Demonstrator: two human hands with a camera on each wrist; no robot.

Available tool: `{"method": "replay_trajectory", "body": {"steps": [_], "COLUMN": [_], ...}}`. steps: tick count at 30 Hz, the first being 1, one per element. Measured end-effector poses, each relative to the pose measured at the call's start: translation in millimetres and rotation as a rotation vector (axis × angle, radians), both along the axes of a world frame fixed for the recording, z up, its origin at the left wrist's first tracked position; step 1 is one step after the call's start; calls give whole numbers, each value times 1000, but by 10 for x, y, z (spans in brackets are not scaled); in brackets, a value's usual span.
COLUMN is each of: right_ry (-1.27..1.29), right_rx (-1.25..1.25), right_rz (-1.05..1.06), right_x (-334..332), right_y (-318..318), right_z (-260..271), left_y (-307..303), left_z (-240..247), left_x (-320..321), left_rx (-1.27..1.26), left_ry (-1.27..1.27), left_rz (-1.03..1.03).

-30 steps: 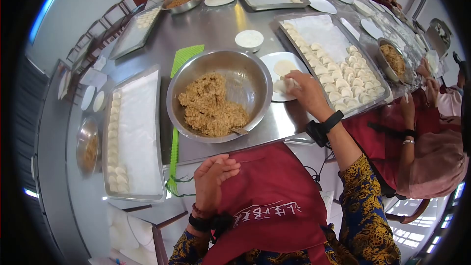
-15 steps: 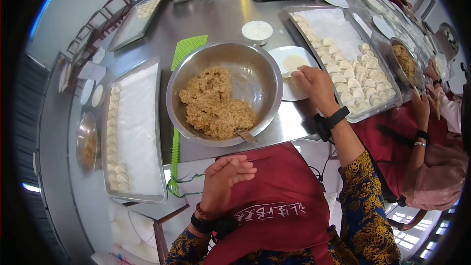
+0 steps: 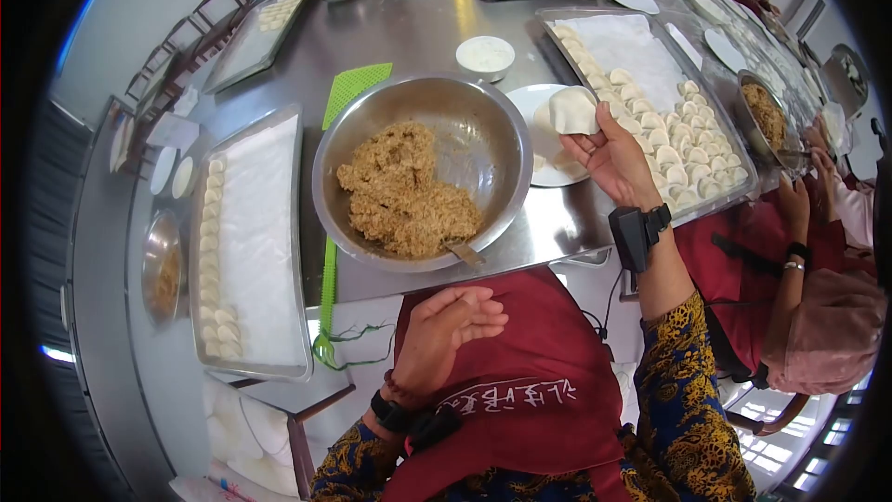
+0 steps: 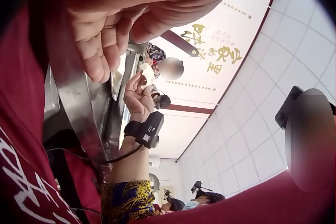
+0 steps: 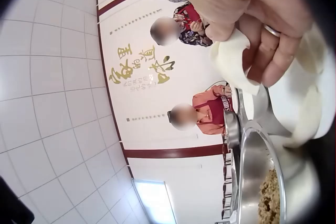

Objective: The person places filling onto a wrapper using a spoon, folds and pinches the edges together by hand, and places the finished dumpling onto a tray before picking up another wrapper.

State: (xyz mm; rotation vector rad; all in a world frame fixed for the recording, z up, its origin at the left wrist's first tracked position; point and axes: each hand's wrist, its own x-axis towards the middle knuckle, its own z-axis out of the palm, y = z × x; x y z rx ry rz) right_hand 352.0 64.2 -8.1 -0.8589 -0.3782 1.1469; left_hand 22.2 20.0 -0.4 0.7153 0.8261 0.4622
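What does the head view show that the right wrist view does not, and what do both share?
Only the head view shows the left hand open above the red apron, the folded dumplings and the spoon in the filling. Only the right wrist view shows yellow characters on the tiled wall and a ring on one finger. Both show the right hand holding a dough wrapper near the steel bowl.

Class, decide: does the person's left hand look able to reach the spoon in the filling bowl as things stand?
Probably yes. The left hand is empty above the apron, and the spoon handle lies at the near rim of the bowl with nothing between.
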Motion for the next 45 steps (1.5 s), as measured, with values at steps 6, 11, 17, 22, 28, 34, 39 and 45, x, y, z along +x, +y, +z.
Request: {"method": "replay_trajectory", "body": {"steps": [6, 11, 17, 22, 28, 34, 39, 45], "right_ry": [30, 137, 311, -214, -573, -601, -581, -627], "right_rx": [29, -93, -128, -249, -228, -256, -272, -297], "right_rz": [143, 282, 443, 587, 512, 517, 565, 477], "right_x": [-236, -1130, -1595, -1694, -1813, -1841, -1857, -1799], "right_y": [-374, -1003, -1110, -1063, -983, -957, -933, -930], "right_z": [-35, 17, -82, -67, -7, -25, 56, -98], "left_y": [-37, -107, -138, -131, -157, -134, -103, -82], "left_z": [-10, -32, -144, -104, 35, 89, 71, 102], "left_x": [34, 91, 28, -205, -270, -369, -453, -473], "left_rx": [-1, 45, -12, 87, 61, 55, 150, 86], "left_ry": [-24, -96, -379, -282, -188, -121, 23, 31], "left_rz": [-93, -227, -24, 134, 203, 190, 59, 67]}}
